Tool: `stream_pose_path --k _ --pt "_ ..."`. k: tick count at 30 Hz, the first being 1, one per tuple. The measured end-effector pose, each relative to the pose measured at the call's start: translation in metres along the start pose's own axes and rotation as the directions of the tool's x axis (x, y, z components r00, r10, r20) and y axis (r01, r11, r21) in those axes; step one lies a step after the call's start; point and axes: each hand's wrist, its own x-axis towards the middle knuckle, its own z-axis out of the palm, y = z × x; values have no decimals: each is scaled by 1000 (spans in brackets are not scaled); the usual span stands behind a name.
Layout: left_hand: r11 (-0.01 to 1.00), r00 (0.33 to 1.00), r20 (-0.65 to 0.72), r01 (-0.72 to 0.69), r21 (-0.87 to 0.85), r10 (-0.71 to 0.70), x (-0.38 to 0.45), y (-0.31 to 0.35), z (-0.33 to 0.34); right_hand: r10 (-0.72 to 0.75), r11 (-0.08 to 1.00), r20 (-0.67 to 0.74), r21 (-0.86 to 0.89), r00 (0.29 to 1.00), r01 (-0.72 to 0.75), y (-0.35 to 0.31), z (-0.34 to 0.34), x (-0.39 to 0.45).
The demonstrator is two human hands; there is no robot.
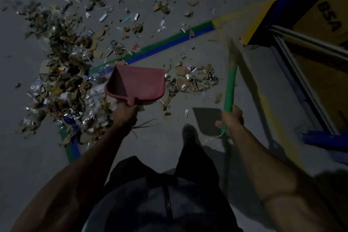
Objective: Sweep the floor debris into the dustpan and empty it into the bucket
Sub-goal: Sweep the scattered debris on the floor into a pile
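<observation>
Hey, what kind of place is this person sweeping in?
Probably a warehouse or workshop floor. The bare grey concrete carries green and blue marking tape, a blue-framed metal rack stands at right beside a cardboard box, and cardboard and foil scraps litter the floor.

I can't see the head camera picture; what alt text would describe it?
Seen from above, a person holds an empty red dustpan in the left hand and a green-handled broom in the right hand. Scraps of cardboard, paper and foil litter the grey floor ahead, crossed by green and blue tape lines.
</observation>
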Motion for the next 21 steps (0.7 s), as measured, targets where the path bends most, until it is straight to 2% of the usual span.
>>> stream_pose_path --k 3,5,9,11,15,18,21 --pt "997 998 30 63 -54 -61 0 20 33 92 995 -20 39 996 -91 -5 -27 40" --pt "994 994 -8 106 -36 -106 5 28 51 155 987 -34 43 987 -154 -2 -41 61" --pt "992 994 -1 106 71 -106 13 31 74 237 972 -65 11 969 -237 10 -55 92" --pt "979 994 25 103 175 -109 16 28 79 250 965 -44 -72 967 -253 17 -53 101" --pt "926 998 7 60 373 -68 12 18 81 184 953 72 -257 980 -159 26 -29 102" --pt "917 1000 18 7 399 -15 9 6 79 93 902 143 -431 985 -22 26 6 96" --pt "918 999 14 33 395 -42 8 -8 77 20 868 196 -491 980 80 22 43 87"
